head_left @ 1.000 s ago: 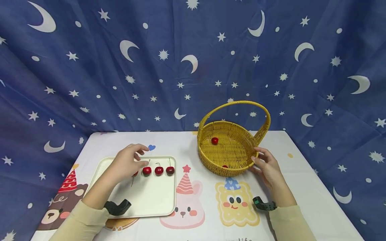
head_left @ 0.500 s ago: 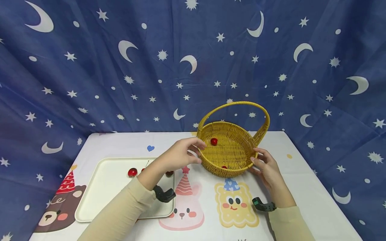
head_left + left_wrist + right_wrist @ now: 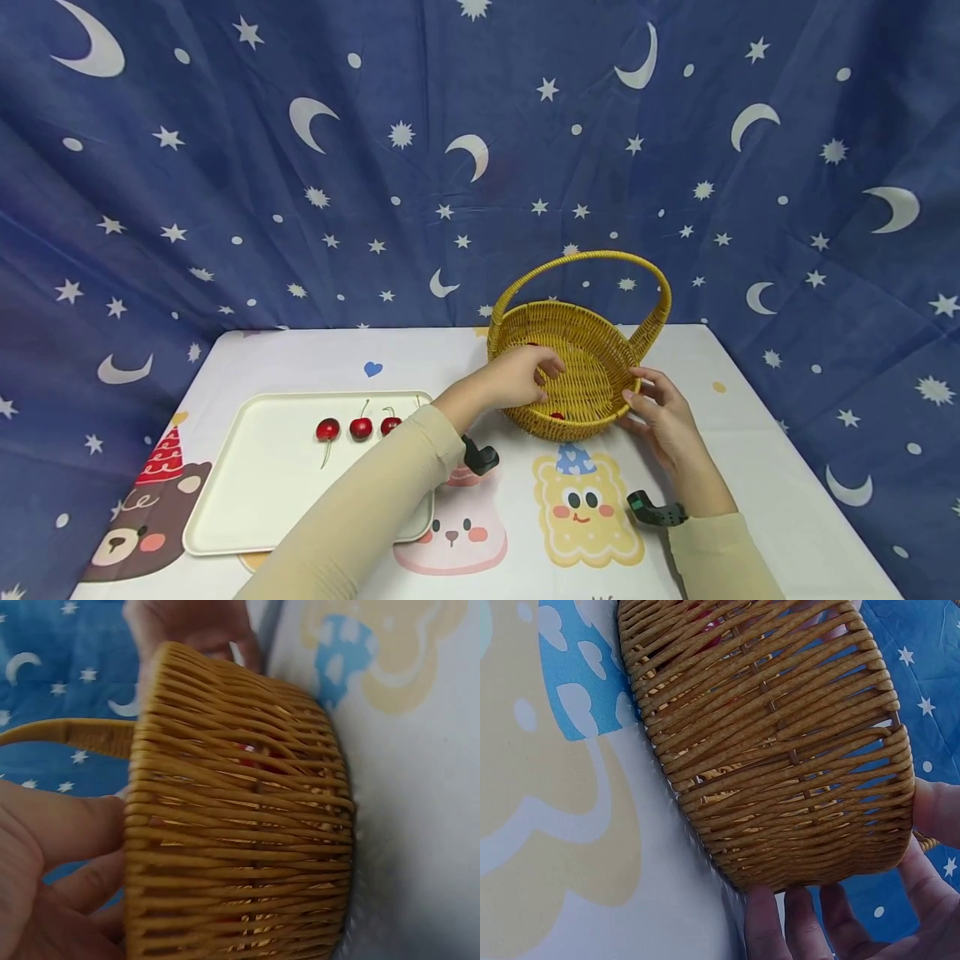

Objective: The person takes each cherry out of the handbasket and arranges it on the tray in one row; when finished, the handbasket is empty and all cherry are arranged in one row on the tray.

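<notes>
A yellow woven basket (image 3: 570, 429) with a tall arched handle stands on the table. My right hand (image 3: 663, 417) grips its right rim, thumb on the rim and fingers under the outer side, as the right wrist view shows. My left hand (image 3: 521, 377) reaches over the left rim, fingers bent above the basket's inside. In the left wrist view its fingertips are hidden behind the woven wall (image 3: 240, 825), so whether they hold anything is unclear. One red cherry (image 3: 557, 416) shows near the basket's front; another peeks out behind the left hand.
To the left lies a cream tray (image 3: 255, 500). On it sit a cherry (image 3: 327, 430), a second cherry (image 3: 361, 429) and a third cherry (image 3: 391, 424); the left sleeve (image 3: 375, 500) covers part of the tray. A starry blue curtain (image 3: 375, 167) hangs behind the table.
My left hand has moved right from above the tray, past the basket's left rim, to over its inside. The right hand and the basket have stayed in place.
</notes>
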`<state>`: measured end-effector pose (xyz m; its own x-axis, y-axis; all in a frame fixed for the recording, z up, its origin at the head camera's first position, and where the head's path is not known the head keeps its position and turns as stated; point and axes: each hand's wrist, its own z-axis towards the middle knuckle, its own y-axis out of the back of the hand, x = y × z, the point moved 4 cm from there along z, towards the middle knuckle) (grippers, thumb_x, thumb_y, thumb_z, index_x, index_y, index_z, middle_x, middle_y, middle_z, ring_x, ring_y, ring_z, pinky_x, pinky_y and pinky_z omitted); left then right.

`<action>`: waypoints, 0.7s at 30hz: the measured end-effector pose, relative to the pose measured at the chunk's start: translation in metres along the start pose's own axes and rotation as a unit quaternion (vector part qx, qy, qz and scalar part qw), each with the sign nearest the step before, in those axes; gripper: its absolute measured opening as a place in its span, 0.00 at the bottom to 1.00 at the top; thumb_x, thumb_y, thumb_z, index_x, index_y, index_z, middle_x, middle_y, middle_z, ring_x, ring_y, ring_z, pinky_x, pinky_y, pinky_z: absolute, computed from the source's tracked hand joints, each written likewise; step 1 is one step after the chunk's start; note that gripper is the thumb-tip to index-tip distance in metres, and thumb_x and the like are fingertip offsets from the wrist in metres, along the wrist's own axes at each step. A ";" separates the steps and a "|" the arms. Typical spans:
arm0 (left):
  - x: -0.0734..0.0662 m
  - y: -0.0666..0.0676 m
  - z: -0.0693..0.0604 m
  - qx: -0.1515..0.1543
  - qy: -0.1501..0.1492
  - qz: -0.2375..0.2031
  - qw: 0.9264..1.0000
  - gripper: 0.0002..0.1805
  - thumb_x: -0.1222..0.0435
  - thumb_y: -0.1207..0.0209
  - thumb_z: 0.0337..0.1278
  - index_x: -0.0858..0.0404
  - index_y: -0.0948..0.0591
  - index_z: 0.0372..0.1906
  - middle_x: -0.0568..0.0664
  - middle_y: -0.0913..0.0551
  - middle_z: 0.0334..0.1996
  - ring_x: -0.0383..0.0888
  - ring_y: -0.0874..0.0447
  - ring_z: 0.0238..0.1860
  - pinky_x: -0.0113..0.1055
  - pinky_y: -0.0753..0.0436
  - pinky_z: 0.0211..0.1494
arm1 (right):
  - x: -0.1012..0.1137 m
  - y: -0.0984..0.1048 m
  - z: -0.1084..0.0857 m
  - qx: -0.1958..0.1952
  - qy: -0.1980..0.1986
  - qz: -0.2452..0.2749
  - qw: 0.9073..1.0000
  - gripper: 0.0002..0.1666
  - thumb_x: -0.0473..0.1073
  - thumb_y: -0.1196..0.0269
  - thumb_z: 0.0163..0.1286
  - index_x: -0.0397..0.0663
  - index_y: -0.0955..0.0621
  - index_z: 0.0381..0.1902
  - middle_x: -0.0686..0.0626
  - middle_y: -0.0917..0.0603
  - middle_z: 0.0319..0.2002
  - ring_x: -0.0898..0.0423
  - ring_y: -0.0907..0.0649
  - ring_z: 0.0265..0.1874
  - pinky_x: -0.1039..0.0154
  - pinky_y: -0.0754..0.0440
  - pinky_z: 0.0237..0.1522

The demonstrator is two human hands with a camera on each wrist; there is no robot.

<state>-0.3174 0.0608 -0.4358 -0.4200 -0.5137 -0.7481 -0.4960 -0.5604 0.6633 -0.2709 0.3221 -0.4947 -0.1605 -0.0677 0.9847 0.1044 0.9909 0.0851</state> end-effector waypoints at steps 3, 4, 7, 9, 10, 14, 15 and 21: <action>0.001 -0.009 0.010 0.024 0.000 0.067 0.997 0.29 0.78 0.31 0.58 0.59 0.17 0.65 0.54 0.11 0.57 0.48 0.11 0.56 0.32 0.15 0.55 | -0.001 0.000 0.000 -0.001 0.000 -0.002 1.000 0.31 0.40 0.36 0.80 0.49 0.31 0.76 0.47 0.31 0.60 0.60 0.19 0.51 0.60 0.10 0.50; 0.001 -0.011 0.012 0.033 0.001 0.087 0.996 0.30 0.79 0.33 0.58 0.58 0.17 0.66 0.53 0.10 0.57 0.47 0.11 0.55 0.31 0.15 0.54 | -0.001 0.000 -0.001 -0.001 0.000 -0.004 1.000 0.31 0.40 0.36 0.80 0.49 0.31 0.76 0.47 0.31 0.60 0.60 0.19 0.51 0.61 0.10 0.50; 0.001 -0.018 0.016 0.059 0.009 0.118 0.991 0.31 0.82 0.38 0.59 0.58 0.17 0.66 0.52 0.10 0.55 0.44 0.12 0.53 0.30 0.16 0.52 | -0.002 0.000 -0.001 0.000 -0.001 -0.005 1.000 0.32 0.41 0.36 0.80 0.49 0.32 0.76 0.47 0.31 0.61 0.60 0.19 0.51 0.61 0.10 0.50; 0.002 -0.021 0.018 0.068 0.015 0.125 0.990 0.32 0.83 0.41 0.58 0.58 0.17 0.66 0.52 0.09 0.53 0.43 0.12 0.51 0.30 0.15 0.51 | -0.002 0.001 -0.001 0.001 0.000 -0.004 1.000 0.32 0.41 0.35 0.80 0.49 0.32 0.77 0.47 0.32 0.61 0.60 0.19 0.51 0.61 0.10 0.49; 0.002 -0.023 0.018 0.070 0.019 0.126 0.989 0.31 0.82 0.39 0.59 0.57 0.16 0.66 0.52 0.09 0.53 0.41 0.12 0.49 0.30 0.16 0.51 | -0.002 0.001 -0.001 0.001 0.000 -0.004 1.000 0.32 0.41 0.35 0.80 0.49 0.32 0.76 0.47 0.32 0.61 0.60 0.20 0.51 0.61 0.10 0.49; 0.001 -0.027 0.021 0.070 0.030 0.126 0.989 0.28 0.78 0.38 0.62 0.55 0.15 0.64 0.48 0.09 0.50 0.38 0.14 0.46 0.30 0.15 0.51 | -0.001 0.001 0.000 0.003 0.004 0.000 1.000 0.31 0.40 0.36 0.80 0.48 0.32 0.76 0.46 0.31 0.61 0.61 0.19 0.51 0.60 0.10 0.50; 0.000 -0.027 0.021 0.070 0.033 0.130 0.989 0.26 0.77 0.38 0.64 0.54 0.14 0.64 0.47 0.09 0.49 0.37 0.14 0.45 0.30 0.16 0.51 | 0.000 0.001 0.000 0.004 0.005 0.001 1.000 0.31 0.40 0.36 0.80 0.48 0.31 0.76 0.46 0.31 0.61 0.61 0.19 0.51 0.59 0.10 0.50; -0.002 -0.031 0.023 0.082 0.049 0.129 0.987 0.21 0.74 0.38 0.69 0.52 0.12 0.60 0.39 0.12 0.37 0.35 0.16 0.40 0.30 0.17 0.48 | 0.001 0.002 0.000 0.010 0.008 0.000 1.000 0.30 0.40 0.36 0.80 0.47 0.31 0.76 0.45 0.31 0.61 0.61 0.19 0.51 0.59 0.10 0.50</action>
<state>-0.3183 0.0942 -0.4557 -0.4767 -0.6912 -0.5431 -0.5018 -0.2932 0.8138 -0.2712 0.3237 -0.4934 -0.1446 -0.0689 0.9871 0.0853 0.9930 0.0818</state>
